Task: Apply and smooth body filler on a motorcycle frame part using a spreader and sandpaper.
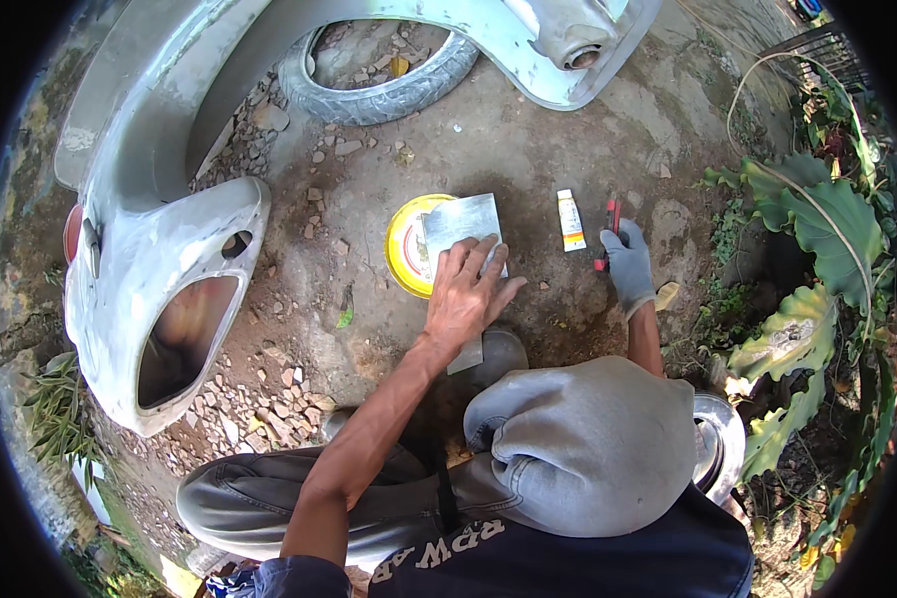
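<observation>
My left hand [465,284], bare, lies with its fingers spread over a flat grey sheet [463,221]. That sheet rests partly over a round yellow-rimmed lid or tin [397,249] on the ground. My right hand [630,264] wears a grey glove and is closed around a slim red and black tool [613,212], whose exact kind I cannot make out. Between the two hands lies a white tube [571,221] with a yellow and orange end, touched by neither. A second small grey piece [466,356] shows below my left wrist.
A large pale scooter body panel [130,289] stands at the left and arches across the far side. Behind the lid lies a tyre [389,103]. Broken stones [279,414] litter the ground at the left. Large leafy plants [817,229] and a thin cable border the right.
</observation>
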{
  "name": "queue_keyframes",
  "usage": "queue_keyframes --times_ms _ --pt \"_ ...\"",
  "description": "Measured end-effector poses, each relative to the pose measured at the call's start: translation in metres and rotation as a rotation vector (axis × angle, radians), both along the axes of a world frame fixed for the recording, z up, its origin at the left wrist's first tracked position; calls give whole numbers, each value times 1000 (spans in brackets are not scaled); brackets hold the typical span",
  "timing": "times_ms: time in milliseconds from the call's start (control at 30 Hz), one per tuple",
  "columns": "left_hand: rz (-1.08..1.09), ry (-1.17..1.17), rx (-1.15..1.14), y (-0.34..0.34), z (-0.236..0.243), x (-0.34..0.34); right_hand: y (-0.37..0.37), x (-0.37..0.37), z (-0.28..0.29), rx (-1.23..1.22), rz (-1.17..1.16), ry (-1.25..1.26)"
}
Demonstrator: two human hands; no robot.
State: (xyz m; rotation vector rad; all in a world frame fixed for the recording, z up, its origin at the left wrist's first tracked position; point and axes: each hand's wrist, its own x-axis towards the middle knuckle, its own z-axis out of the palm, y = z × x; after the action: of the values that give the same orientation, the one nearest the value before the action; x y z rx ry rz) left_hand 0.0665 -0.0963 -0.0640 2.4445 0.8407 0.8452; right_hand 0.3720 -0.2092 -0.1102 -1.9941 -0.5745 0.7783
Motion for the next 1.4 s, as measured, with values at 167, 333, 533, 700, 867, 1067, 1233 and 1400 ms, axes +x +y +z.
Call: queue_keyframes --times_ms 167,333,533,700,867,1067,1233,1400 --pt "9 -35 84 -8 11 -12 2 -77 65 277 -131 504" --pt "119 -264 -1055 -19 56 24 24 -123 104 353 62 432" --pt "-28 -831 -1560 -5 38 22 27 -142 105 281 165 565" --pt "-70 -990 -1647 0 35 18 15 -142 91 348 181 516" --pt "-114 -1066 -1689 9 34 13 20 -145 90 513 342 393" --pt "-155 -1048 -1653 20 32 3 26 -150 117 417 167 802" --pt "-205 -1077 -1703 17 33 1 22 -140 116 299 650 453" --pt "-238 -1000 -1694 15 39 -1 17 -154 114 280 296 773"
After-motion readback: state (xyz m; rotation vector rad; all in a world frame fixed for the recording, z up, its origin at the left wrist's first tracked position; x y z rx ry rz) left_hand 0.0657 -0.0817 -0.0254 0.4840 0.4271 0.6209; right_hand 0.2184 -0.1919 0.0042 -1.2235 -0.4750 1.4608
